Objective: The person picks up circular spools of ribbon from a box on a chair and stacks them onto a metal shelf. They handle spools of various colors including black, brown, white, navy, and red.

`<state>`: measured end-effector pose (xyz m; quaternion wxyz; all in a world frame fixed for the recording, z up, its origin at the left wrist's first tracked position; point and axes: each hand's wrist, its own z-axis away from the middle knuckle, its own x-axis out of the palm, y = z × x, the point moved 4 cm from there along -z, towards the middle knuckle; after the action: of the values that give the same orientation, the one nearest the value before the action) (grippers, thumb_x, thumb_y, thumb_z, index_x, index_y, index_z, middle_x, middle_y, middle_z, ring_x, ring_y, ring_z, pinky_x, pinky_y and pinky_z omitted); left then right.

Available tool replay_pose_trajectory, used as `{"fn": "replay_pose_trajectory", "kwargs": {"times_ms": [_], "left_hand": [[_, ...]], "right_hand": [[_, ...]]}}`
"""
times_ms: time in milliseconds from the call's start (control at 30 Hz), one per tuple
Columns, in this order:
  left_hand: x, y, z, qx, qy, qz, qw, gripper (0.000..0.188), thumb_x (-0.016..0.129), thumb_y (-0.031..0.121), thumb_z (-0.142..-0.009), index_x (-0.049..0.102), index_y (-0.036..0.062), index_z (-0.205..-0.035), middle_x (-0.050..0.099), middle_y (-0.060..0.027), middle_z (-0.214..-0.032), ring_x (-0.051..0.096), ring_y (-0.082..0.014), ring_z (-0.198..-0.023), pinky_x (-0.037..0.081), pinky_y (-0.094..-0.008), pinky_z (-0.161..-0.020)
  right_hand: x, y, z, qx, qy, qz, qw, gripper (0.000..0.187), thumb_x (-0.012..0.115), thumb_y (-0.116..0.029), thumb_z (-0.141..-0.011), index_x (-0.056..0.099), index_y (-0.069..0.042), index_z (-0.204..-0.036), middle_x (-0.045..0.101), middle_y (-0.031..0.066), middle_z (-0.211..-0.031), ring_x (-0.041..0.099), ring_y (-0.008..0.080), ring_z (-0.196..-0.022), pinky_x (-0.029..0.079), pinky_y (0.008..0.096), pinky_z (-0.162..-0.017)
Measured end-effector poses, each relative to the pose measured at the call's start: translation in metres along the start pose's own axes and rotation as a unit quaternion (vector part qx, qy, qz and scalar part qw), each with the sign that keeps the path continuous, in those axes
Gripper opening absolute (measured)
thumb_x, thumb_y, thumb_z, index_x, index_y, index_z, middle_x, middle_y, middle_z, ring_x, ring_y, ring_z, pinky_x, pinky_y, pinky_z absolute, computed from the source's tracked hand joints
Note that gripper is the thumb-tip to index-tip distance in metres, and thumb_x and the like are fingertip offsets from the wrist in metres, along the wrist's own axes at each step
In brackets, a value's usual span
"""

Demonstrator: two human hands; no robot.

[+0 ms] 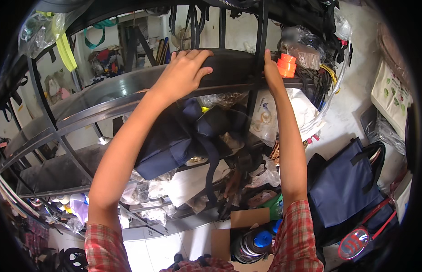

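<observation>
Two bare forearms in red plaid sleeves reach up to a black metal rack, seen from above through a bulging wide lens. The left hand (pixel 188 72) lies palm down near the back edge of the glossy dark shelf (pixel 120 86), fingers slightly bent, thumb apart from them, with nothing seen clasped. The right hand (pixel 272 75) is near the shelf's right end, just beside a black upright post (pixel 261 45); its fingers are mostly hidden, so whether it grips the post cannot be told. Just right of that hand, orange rolls (pixel 287 65) are stacked near the shelf's right end, with clear-wrapped packs (pixel 306 56) beyond. Below the shelf's front edge sit a navy bag (pixel 165 156) and a hanging dark strap (pixel 211 158); lower still, near the person, is a cardboard box (pixel 249 217) beside a blue-capped bottle (pixel 262 240). A sideways swing of the right hand could topple the rolls, as they are stacked so close to it. Leaning hard on the left palm might make it slide, since the shelf looks slick, and a lowered forearm could snag the strap.
</observation>
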<state>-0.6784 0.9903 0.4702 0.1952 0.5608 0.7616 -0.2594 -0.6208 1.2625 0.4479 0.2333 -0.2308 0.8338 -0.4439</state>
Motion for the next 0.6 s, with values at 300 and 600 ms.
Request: {"fn": "replay_pose_trajectory", "kwargs": {"times_ms": [300,600], "left_hand": [[0.007,0.02,0.011,0.01,0.144,-0.186,0.972,0.035,0.059,0.023,-0.091,0.052,0.0092,-0.123,0.052,-0.0139,-0.125,0.048,-0.0346,-0.113,0.038,-0.0439,-0.093],[-0.003,0.02,0.033,0.011,0.122,-0.01,0.992,0.036,0.065,0.013,-0.082,0.061,0.0031,-0.116,0.055,-0.0154,-0.122,0.057,-0.0356,-0.104,0.048,-0.0422,-0.087]], "right_hand": [[-0.008,0.016,0.006,-0.056,0.01,0.004,0.998,0.065,0.033,-0.055,-0.098,0.063,0.002,-0.108,0.062,0.0067,-0.093,0.053,0.0163,-0.082,0.042,0.0295,-0.079],[-0.013,0.009,0.095,-0.258,0.111,0.051,0.958,0.036,0.045,-0.024,-0.1,0.056,-0.001,-0.125,0.063,0.013,-0.118,0.056,0.0207,-0.114,0.038,0.0286,-0.099]]}}
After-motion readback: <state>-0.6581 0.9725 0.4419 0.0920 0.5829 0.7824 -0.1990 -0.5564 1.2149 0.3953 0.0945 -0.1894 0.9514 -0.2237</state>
